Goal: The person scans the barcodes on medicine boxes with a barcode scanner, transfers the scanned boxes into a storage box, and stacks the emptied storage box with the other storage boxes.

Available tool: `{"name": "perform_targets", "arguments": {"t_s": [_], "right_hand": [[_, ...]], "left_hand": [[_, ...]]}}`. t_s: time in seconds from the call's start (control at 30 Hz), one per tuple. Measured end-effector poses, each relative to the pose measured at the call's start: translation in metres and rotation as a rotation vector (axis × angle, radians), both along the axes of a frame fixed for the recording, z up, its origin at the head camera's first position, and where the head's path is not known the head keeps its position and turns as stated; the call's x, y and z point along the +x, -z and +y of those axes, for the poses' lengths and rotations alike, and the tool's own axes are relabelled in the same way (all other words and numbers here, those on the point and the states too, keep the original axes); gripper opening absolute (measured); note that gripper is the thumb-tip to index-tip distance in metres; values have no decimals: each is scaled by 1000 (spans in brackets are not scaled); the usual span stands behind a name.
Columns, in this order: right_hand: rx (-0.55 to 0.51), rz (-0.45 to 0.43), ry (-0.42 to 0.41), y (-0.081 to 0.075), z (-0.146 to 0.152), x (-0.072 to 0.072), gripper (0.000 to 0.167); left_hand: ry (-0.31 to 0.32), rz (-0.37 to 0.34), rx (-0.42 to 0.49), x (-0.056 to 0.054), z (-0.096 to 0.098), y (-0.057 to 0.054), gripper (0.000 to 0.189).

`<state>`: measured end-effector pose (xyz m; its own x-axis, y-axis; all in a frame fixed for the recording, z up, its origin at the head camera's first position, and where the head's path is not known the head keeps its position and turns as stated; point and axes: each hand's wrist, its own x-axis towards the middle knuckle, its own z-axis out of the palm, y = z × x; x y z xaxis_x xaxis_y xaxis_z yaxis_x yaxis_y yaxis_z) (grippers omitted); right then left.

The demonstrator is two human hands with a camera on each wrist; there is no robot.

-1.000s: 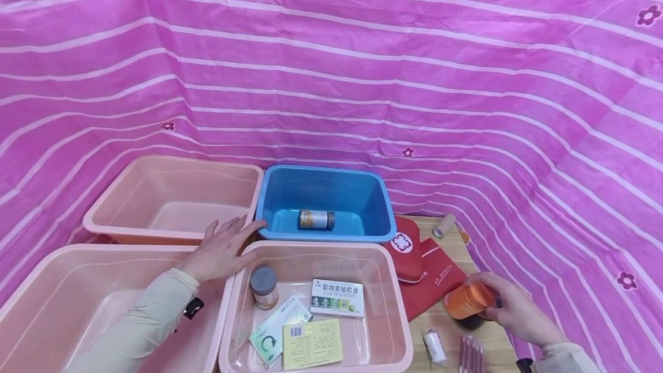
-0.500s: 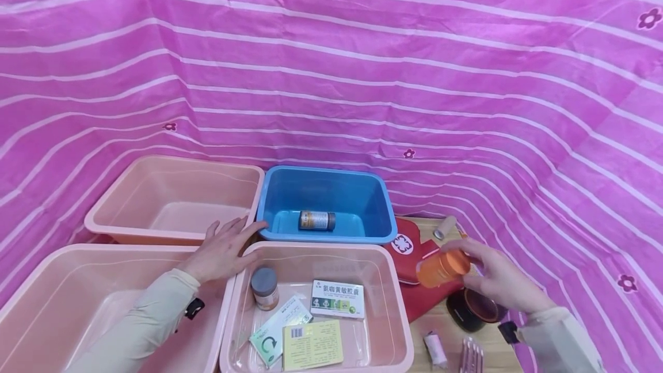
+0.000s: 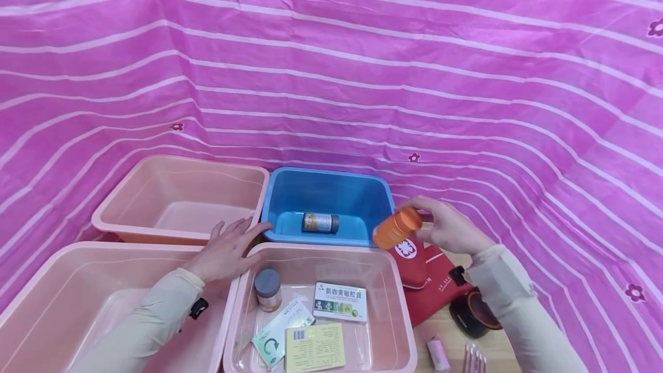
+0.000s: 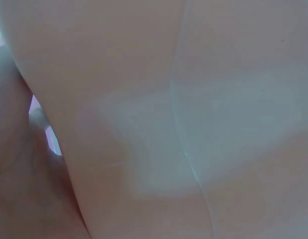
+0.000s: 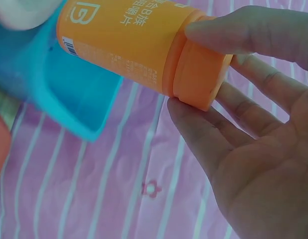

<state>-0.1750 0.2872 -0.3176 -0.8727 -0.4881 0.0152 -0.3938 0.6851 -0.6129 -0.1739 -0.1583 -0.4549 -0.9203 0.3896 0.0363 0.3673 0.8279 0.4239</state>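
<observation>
My right hand [image 3: 453, 228] pinches the cap of an orange supplement bottle [image 3: 389, 232] between thumb and fingers. Tilted, the bottle overlaps the right front corner of the blue bin [image 3: 336, 189]; its printed label shows in the right wrist view. A brown bottle with a dark cap [image 3: 320, 223] lies inside that bin. My left hand [image 3: 228, 252], fingers spread, rests at the rims where the bins meet. Just right of it, the front pink bin [image 3: 311, 259] holds a grey-capped jar [image 3: 267, 289], a white-green medicine box [image 3: 339, 301], another green-white box [image 3: 279, 332] and a yellow box [image 3: 315, 349].
Two more pink bins, one at the back [image 3: 207, 226] and one in front [image 3: 124, 251], stand on the left. Right lie a red pouch [image 3: 412, 272], red folder [image 3: 445, 284], dark round container [image 3: 471, 312], small pink-white tube [image 3: 438, 354] and pink sticks [image 3: 474, 360]. Striped pink cloth [image 3: 331, 73] hangs behind.
My right hand has carried the orange bottle left and away from me, from above the dark round container to the blue bin's corner. My left hand has stayed at the rims.
</observation>
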Motion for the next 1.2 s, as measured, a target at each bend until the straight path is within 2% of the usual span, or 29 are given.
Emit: {"name": "perform_targets", "arguments": {"t_s": [0.1,0.23,0.47,0.6,0.8,0.93,1.2], "right_hand": [[-21,-30,-39,-1,-14,-15,52],[-1,-10,-85,0,-33,-31,52],[16,-60,-97,6,-68,-56,52],[43,-91,-115,17,-88,-76,51],[83,-179,-92,37,-120,-104,48],[90,-222,-80,51,-141,-118,48],[197,-217,-94,73,-182,-138,49]], "left_hand": [[0,4,-3,0,1,0,70],[7,7,-11,-1,4,-2,69],[10,12,-19,-1,5,-6,68],[-4,2,-13,-1,3,-5,69],[-11,-14,-9,0,0,-1,70],[-13,-30,-9,1,-1,0,72],[-4,-15,-27,1,-1,-2,70]]}}
